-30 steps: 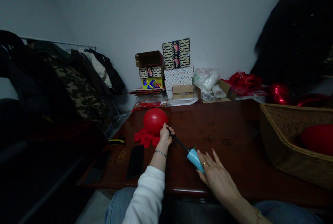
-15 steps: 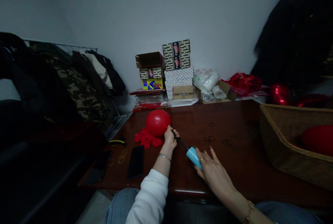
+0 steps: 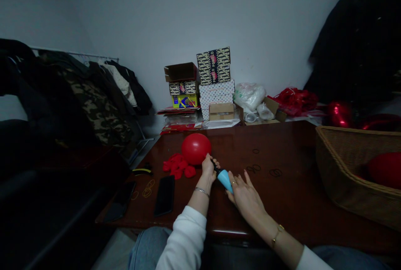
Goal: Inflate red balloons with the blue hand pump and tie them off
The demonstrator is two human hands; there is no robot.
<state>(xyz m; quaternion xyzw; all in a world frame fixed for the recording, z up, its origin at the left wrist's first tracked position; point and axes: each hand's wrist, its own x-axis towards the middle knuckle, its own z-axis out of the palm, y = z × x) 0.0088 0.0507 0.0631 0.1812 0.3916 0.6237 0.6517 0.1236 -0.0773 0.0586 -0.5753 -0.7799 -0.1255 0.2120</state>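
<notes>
A round, inflated red balloon [image 3: 196,149] sits at the black nozzle end of a light-blue hand balloon pump [image 3: 224,180]. My left hand [image 3: 209,167] is closed where the balloon's neck meets the nozzle; the neck itself is hidden by the fingers. Against the back end of the blue barrel, my right hand [image 3: 246,194] grips with palm and thumb, its other fingers stretched along it. Barrel and black part are close together. Flat red balloons [image 3: 177,165] lie in a loose heap left of the inflated one.
Two dark phones [image 3: 164,195] and yellowish rubber bands [image 3: 148,188] lie left on the brown table [image 3: 238,144]. Black bands [image 3: 276,172] are spread on the right. A wicker basket [image 3: 328,169] holding a red balloon stands far right. Stacked boxes [image 3: 216,94] are behind.
My right hand has pushed the blue barrel up and left toward my left hand, so the dark rod between them no longer shows. The balloon has shifted slightly right.
</notes>
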